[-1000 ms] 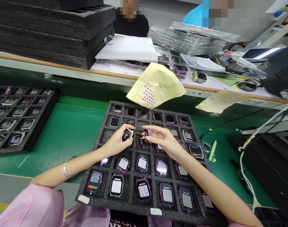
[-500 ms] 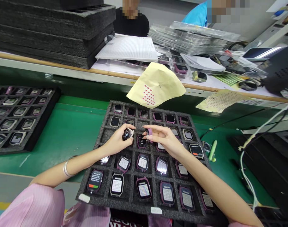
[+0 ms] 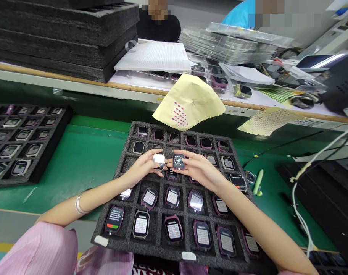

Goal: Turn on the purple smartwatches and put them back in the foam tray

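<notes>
My left hand [image 3: 144, 167] is closed on a silver smartwatch [image 3: 158, 162] whose screen glares white. Close beside it, my right hand [image 3: 201, 170] grips a purple smartwatch [image 3: 178, 161] with a lit watch face turned up towards me. Both are held above the black foam tray [image 3: 158, 244], over its middle. In the tray's compartments lie more purple and silver smartwatches, several with lit list screens, such as the purple one [image 3: 174, 228] at the front. A watch [image 3: 171, 174] lies partly hidden beneath my right hand.
Another foam tray of watches [image 3: 52, 152] stands on the green bench [image 3: 85, 152] at left. A foam stack [image 3: 76, 42], papers [image 3: 157, 57] and clear plastic trays [image 3: 228, 46] crowd the shelf. Yellow paper [image 3: 194, 101] hangs over its edge. White cables [image 3: 295, 206] run down the right.
Both watches have been turned so their screens face up towards me. The hands have come closer together; the silver watch's screen now glares white.
</notes>
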Available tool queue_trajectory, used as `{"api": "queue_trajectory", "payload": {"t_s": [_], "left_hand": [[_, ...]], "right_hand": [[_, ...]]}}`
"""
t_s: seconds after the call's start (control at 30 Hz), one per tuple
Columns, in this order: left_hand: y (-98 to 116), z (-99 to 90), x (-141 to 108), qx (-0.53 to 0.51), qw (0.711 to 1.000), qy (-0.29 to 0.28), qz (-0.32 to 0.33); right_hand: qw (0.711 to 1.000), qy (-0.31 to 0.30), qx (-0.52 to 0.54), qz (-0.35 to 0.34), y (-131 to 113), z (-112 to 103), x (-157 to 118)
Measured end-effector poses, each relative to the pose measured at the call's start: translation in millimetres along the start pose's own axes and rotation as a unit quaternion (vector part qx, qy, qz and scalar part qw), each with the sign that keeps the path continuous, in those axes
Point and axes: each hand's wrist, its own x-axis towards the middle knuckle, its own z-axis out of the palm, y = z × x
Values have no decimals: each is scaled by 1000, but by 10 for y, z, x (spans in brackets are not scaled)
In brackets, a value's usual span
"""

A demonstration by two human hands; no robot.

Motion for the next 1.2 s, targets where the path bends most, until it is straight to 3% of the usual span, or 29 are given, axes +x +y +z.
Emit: {"api": "queue_trajectory", "payload": {"t_s": [0.13, 0.47, 0.97, 1.2], "left_hand": [[-6, -14, -6, -15, 1000, 0, 13], [-35, -34, -50, 65, 993, -53, 88], [-91, -51, -50, 65, 988, -87, 107], [-96, -19, -49, 56, 990, -68, 111]], "right_hand": [[1000, 11, -3, -29, 33, 2, -9], [993, 15, -76, -92, 80, 66, -63], [987, 39, -118, -99, 112, 75, -68], [991, 41, -82, -95, 80, 96, -71]]}}
